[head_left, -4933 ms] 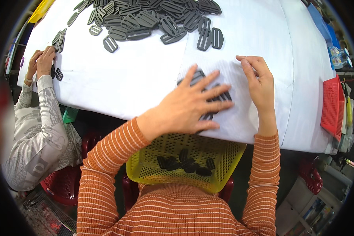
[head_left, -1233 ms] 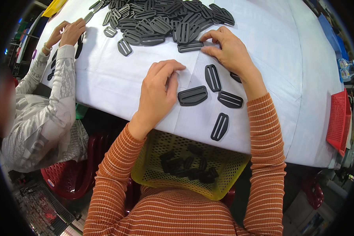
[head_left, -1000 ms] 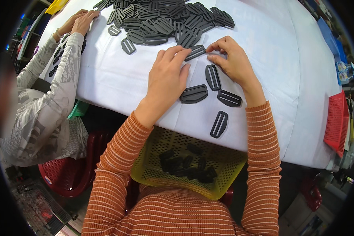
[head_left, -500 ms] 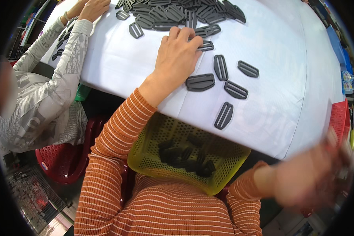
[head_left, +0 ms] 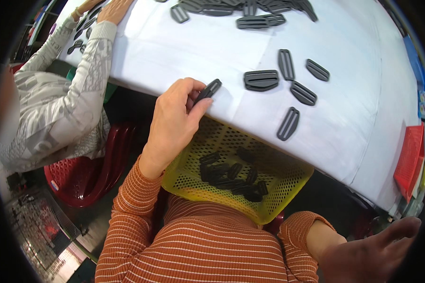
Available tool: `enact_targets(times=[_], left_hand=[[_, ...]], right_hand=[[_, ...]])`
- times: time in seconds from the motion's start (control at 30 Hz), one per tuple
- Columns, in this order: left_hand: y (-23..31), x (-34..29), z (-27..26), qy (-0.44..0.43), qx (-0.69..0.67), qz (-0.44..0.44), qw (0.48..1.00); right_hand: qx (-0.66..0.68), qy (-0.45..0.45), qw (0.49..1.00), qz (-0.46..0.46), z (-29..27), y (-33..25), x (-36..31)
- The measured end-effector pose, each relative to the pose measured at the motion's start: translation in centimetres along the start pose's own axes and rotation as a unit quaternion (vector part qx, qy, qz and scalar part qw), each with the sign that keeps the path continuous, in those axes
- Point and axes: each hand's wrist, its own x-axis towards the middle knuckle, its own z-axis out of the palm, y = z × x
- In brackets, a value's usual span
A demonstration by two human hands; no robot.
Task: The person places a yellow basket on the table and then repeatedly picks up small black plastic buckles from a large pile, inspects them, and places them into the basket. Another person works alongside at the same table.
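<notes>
**Keep the slotted buckle point(head_left: 208, 92) firmly pinched near the edge**

The left hand's point(head_left: 174, 113) grip is closed on the dark buckle, thumb on one side and fingers on the other, its far end sticking out at a tilt. The piece is by the near edge of the surface point(head_left: 174, 52), left of several loose buckles point(head_left: 264, 86); whether it touches the surface cannot be told.

The buckle looks thin and stiff, so a light but firm pinch across its flat sides should suit; a hold too close to one end would probably let it twist. A perforated yellow basket point(head_left: 290, 188) sits just below that edge, so a slip here could drop the piece inside.

The right hand point(head_left: 370, 257) is beyond the near right corner, dark and partly cut off; whether its grip is open or closed cannot be told. Steadiness rests on the left hand alone.
</notes>
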Motion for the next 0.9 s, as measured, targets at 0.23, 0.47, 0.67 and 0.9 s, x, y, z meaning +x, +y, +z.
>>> enact_targets(times=[0.23, 0.47, 0.67, 0.9], left_hand=[[-2.7, -2.1, -0.6, -0.048, -0.218, -0.158, 0.962], [-3.2, -2.3, 0.5, -0.069, -0.236, -0.192, 0.95], [-3.9, -2.6, 1.5, -0.031, -0.261, -0.18, 0.948], [-4.9, -2.6, 2.5, -0.028, -0.313, -0.187, 0.931]], right_hand=[[-0.134, 0.038, 0.956, 0.258, -0.3, 10.1, -4.8], [-0.563, -0.307, 0.738, 0.209, 1.2, 15.3, -10.9], [-0.586, -0.36, 0.711, 0.149, 1.7, 14.7, -12.2], [-0.635, -0.343, 0.672, 0.165, 2.4, 15.8, -12.1]])
